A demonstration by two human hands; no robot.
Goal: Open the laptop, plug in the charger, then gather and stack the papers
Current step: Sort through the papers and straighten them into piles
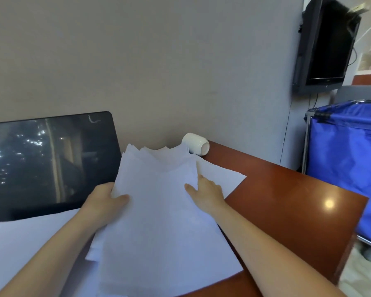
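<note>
A loose, uneven pile of white papers (159, 211) lies on the reddish-brown desk (287, 200), their far edges fanned out. My left hand (104, 201) grips the pile's left edge, thumb on top and fingers underneath. My right hand (206, 189) rests on top of the sheets, with the index finger stretched out and pointing up along an upper sheet's right edge. The open laptop (47, 163) stands at the left with a dark, reflective screen. Its keyboard is hidden under another white sheet (19, 249). No charger is visible.
A white cup (196, 144) lies on its side against the wall behind the papers. A black wall-mounted TV (326, 46) hangs at the upper right. A blue fabric cart (349, 163) stands beyond the desk's right edge.
</note>
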